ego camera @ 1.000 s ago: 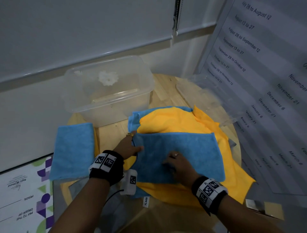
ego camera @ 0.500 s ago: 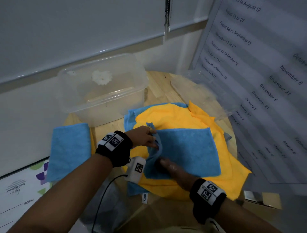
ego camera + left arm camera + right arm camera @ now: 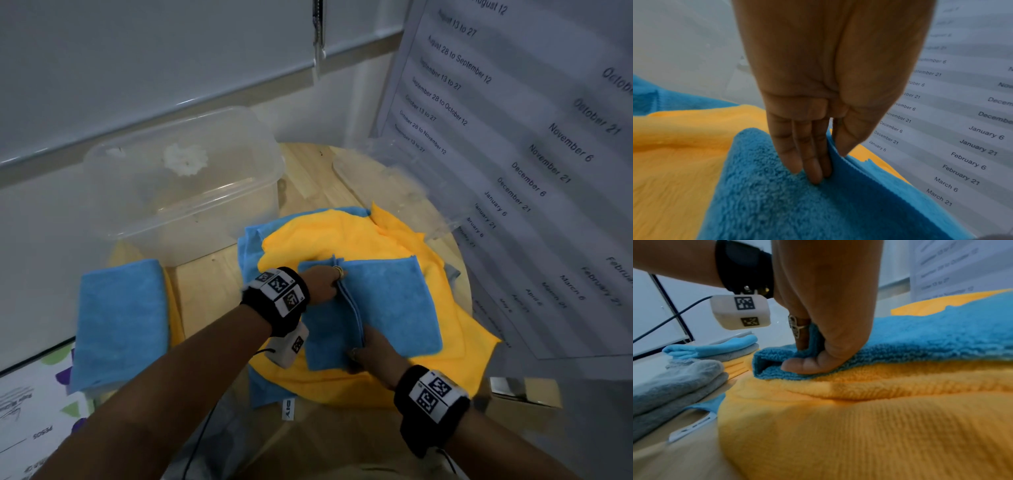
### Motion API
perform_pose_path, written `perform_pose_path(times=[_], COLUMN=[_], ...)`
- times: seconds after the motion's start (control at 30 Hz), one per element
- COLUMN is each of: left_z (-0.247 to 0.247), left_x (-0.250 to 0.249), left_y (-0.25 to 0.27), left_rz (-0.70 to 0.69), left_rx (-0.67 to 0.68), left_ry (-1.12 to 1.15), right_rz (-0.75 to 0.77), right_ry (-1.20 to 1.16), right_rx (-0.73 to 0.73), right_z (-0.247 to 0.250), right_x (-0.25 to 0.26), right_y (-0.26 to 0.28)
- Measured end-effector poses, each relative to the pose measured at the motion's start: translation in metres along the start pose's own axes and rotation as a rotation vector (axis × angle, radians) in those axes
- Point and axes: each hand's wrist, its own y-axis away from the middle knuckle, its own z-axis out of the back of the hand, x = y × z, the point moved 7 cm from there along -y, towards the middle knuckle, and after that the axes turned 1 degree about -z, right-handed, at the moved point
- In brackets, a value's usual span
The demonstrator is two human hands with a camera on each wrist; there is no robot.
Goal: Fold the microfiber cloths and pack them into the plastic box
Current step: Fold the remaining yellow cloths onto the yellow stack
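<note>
A blue microfiber cloth (image 3: 394,308) lies half-folded on a spread yellow cloth (image 3: 342,236). My left hand (image 3: 334,279) pinches the far end of the cloth's raised left edge; in the left wrist view the thumb and fingers (image 3: 813,172) clamp the blue cloth (image 3: 777,203). My right hand (image 3: 363,351) pinches the near end of the same edge, seen gripping the blue cloth's (image 3: 920,337) corner in the right wrist view (image 3: 807,356). The clear plastic box (image 3: 102,178) stands at the back left, holding only a small white thing.
A stack of folded cloths with a blue one on top (image 3: 120,322) sits at the left of the round wooden table (image 3: 205,284). Grey folded cloths (image 3: 674,386) lie near my right wrist. The clear lid (image 3: 394,171) and a dated poster (image 3: 513,171) stand to the right.
Both hands have taken hold of the blue cloth's left edge, lifted it and carried it to the right over the rest of the cloth.
</note>
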Motion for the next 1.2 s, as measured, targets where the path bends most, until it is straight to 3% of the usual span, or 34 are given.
perform_pose_path(times=[0.13, 0.37, 0.43, 0.53, 0.57, 0.63, 0.73, 0.8, 0.87, 0.93, 1.03, 1.2], left_z=[-0.001, -0.007, 0.004, 0.018, 0.012, -0.009, -0.034, -0.044, -0.046, -0.046, -0.041, -0.022], left_x=[-0.012, -0.014, 0.005, 0.052, 0.062, 0.072, 0.071, 0.069, 0.066, 0.061, 0.046, 0.013], left_y=[-0.006, -0.005, 0.001, 0.027, 0.034, 0.041, 0.043, 0.044, 0.046, 0.047, 0.047, 0.041], left_rz=[-0.054, -0.098, -0.022, 0.221, 0.293, 0.380, 0.357, 0.314, 0.268, 0.178, 0.034, 0.070], left_rx=[-0.022, 0.005, -0.150, -0.564, -0.606, -0.552, -0.468, -0.474, -0.514, -0.506, -0.390, -0.188], left_ry=[-0.071, 0.006, 0.120, 0.381, 0.472, 0.593, 0.700, 0.790, 0.857, 0.883, 0.858, 0.660], right_rz=[-0.046, -0.173, -0.121, -0.061, -0.048, 0.017, 0.277, 0.472, 0.560, 0.537, 0.487, 0.403], right_ry=[0.004, -0.089, 0.080, 0.499, 0.637, 0.816, 0.733, 0.651, 0.548, 0.514, 0.479, 0.232], right_rx=[-0.031, -0.108, -0.155, -0.247, -0.298, -0.401, -0.464, -0.361, -0.229, -0.144, -0.117, -0.116], right_z=[0.003, 0.016, 0.025, 0.039, 0.045, 0.054, 0.052, 0.037, 0.023, 0.014, 0.011, 0.019], right_x=[-0.003, -0.013, -0.015, -0.009, -0.003, 0.014, 0.041, 0.048, 0.045, 0.037, 0.027, 0.028], right_y=[0.003, 0.001, -0.002, 0.000, 0.004, 0.014, 0.018, 0.014, 0.009, 0.004, 0.001, 0.010])
